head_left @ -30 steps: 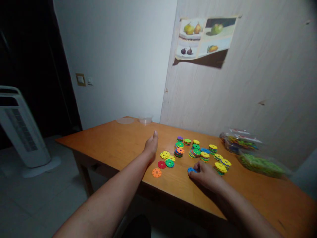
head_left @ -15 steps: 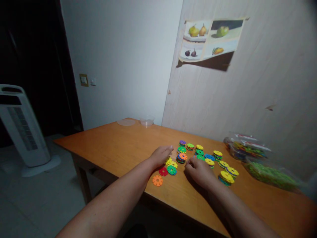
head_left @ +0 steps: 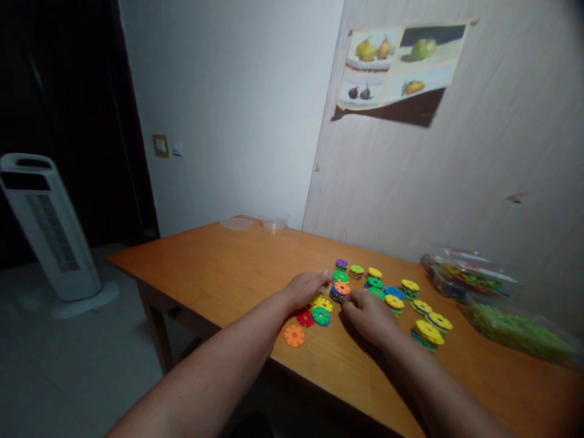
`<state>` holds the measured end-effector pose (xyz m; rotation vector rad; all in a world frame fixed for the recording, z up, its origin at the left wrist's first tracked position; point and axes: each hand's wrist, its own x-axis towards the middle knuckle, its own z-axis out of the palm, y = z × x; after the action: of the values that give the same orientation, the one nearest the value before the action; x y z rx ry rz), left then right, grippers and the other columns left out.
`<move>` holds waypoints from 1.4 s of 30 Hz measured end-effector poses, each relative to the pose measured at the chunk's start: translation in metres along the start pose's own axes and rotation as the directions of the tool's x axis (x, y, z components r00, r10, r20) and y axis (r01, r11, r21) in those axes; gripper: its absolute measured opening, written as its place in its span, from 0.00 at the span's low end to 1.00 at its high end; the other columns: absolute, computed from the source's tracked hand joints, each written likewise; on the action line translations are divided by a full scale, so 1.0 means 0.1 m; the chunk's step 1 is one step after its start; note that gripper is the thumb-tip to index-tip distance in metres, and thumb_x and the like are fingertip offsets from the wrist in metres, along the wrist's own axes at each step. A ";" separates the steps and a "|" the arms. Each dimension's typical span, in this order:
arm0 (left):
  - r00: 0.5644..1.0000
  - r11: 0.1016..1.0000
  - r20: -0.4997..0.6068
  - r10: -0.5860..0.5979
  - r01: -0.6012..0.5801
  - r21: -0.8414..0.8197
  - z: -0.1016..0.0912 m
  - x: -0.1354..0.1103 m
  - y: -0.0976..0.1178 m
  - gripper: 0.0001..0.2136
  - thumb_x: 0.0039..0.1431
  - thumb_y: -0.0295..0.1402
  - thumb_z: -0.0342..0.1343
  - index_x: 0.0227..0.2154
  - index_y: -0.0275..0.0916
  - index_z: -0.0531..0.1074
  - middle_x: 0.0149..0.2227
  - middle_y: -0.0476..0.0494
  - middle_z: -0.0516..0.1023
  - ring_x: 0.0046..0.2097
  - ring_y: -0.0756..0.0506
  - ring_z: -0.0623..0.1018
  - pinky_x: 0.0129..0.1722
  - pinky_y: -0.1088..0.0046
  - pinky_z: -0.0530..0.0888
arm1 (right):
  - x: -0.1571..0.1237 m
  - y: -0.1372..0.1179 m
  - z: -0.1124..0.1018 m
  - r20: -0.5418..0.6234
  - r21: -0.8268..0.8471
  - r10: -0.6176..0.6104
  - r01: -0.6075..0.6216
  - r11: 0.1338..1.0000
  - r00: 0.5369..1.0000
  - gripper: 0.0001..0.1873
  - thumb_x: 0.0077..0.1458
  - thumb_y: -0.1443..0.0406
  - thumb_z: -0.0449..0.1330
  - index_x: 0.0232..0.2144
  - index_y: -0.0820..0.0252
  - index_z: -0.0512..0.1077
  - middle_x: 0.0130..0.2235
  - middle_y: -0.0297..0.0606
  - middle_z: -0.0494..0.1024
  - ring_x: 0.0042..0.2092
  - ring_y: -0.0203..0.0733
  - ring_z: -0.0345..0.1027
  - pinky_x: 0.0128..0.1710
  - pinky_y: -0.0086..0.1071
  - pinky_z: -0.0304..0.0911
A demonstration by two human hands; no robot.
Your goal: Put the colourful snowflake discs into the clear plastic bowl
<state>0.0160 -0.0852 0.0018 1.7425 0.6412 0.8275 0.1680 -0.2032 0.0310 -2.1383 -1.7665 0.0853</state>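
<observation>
My left hand (head_left: 309, 289) reaches over the table from the left. Its fingers are stretched out beside a stack of notched plastic discs (head_left: 340, 288) with an orange one on top. My right hand (head_left: 368, 313) is at the stack's right side, fingers curled in and their tips close against it; whatever they hold is hidden. Under and below my left hand lie loose discs: yellow (head_left: 325, 305), green (head_left: 322, 316), red (head_left: 305, 318) and orange (head_left: 294, 336). Behind the orange-topped stack stand a green-topped one (head_left: 340, 277) and a purple-topped one (head_left: 341, 264).
More disc stacks, such as a yellow-topped one (head_left: 427, 331), stand around and beyond my right hand. Plastic bags of colourful pieces (head_left: 469, 274) and green pieces (head_left: 515, 325) lie at the right. A clear tub (head_left: 274, 224) and a round lid (head_left: 236, 224) rest at the far edge.
My right hand has moved left, up to the orange-topped stack. My left hand has come closer to the same stack. The whole view has shifted slightly.
</observation>
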 end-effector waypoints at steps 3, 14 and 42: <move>1.000 0.998 -0.013 -0.008 0.007 -0.069 -0.02 0.04 -0.04 0.32 0.58 0.58 0.43 0.41 0.32 0.76 0.44 0.35 0.79 0.47 0.39 0.76 0.49 0.62 0.69 | -0.11 -0.10 0.02 0.007 0.002 -0.023 0.023 1.000 1.000 0.11 0.57 0.60 0.53 0.26 0.57 0.71 0.27 0.35 0.75 0.29 0.37 0.64 0.26 0.29 0.45; 0.996 0.993 -0.085 -0.038 0.029 -0.112 -0.08 -0.03 0.05 0.33 0.54 0.61 0.47 0.40 0.31 0.75 0.44 0.34 0.78 0.46 0.39 0.75 0.48 0.63 0.69 | -0.27 -0.46 0.10 0.001 -0.074 -0.040 0.040 0.996 0.999 0.16 0.52 0.51 0.59 0.35 0.55 0.75 0.32 0.40 0.79 0.33 0.43 0.69 0.27 0.31 0.45; 0.990 0.996 -0.142 -0.008 -0.005 -0.089 -0.10 0.06 -0.07 0.34 0.54 0.62 0.44 0.38 0.32 0.74 0.41 0.35 0.77 0.45 0.40 0.75 0.47 0.64 0.69 | -0.30 -0.27 0.01 0.052 -0.051 -0.030 0.033 0.998 0.998 0.18 0.54 0.48 0.56 0.31 0.54 0.75 0.28 0.35 0.78 0.28 0.38 0.67 0.25 0.30 0.45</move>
<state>0.0118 -0.0730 -0.0012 1.6122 0.6892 0.9718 0.1356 -0.2279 0.0326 -2.1621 -1.8501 0.0878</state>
